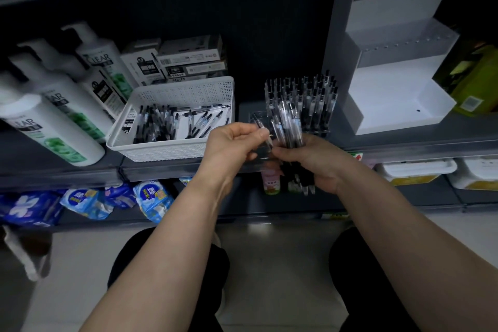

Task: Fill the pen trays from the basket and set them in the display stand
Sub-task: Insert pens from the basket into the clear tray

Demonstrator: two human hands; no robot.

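Observation:
A white perforated basket (151, 148) on the shelf holds several loose black pens (167, 124). To its right stands a clear pen tray (256, 117), its right part packed with upright pens (312, 100). My right hand (320, 164) grips a bundle of pens (289, 127) in front of the tray, tips up. My left hand (231, 143) pinches one pen (265, 133) at the bundle's left side. The white stepped display stand (398, 105) stands at the right with bare tiers.
Large white shampoo bottles (56, 116) lie and stand left of the basket. Boxes (188, 59) are stacked behind it. Blue packets (89, 202) and small bottles (272, 180) fill the lower shelf. A green pack (474, 81) sits right of the stand. My knees are below.

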